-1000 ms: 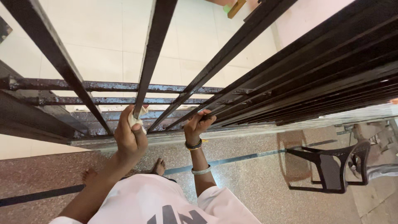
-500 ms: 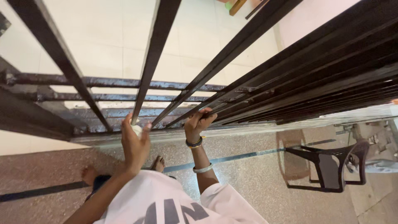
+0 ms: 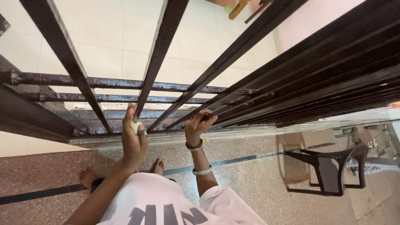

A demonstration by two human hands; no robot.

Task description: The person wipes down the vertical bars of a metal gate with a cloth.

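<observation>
I look down along a dark metal grille gate (image 3: 258, 79) with long bars and rusty cross rails. My left hand (image 3: 133, 139) presses a small pale cloth (image 3: 134, 124) around the lower end of one bar (image 3: 156, 62). My right hand (image 3: 199, 125), with bangles on the wrist, grips the neighbouring bar just above the sill. My bare feet (image 3: 158, 166) stand on the speckled floor below.
A dark plastic chair (image 3: 329, 168) stands on the speckled floor at the right. A metal sill track (image 3: 250, 132) runs under the gate. Beyond the bars lies a pale tiled floor (image 3: 104, 37). A dark stripe crosses the floor by my feet.
My left hand with the cloth slid down the bar to near the sill and now sits a little higher. My right hand kept its grip.
</observation>
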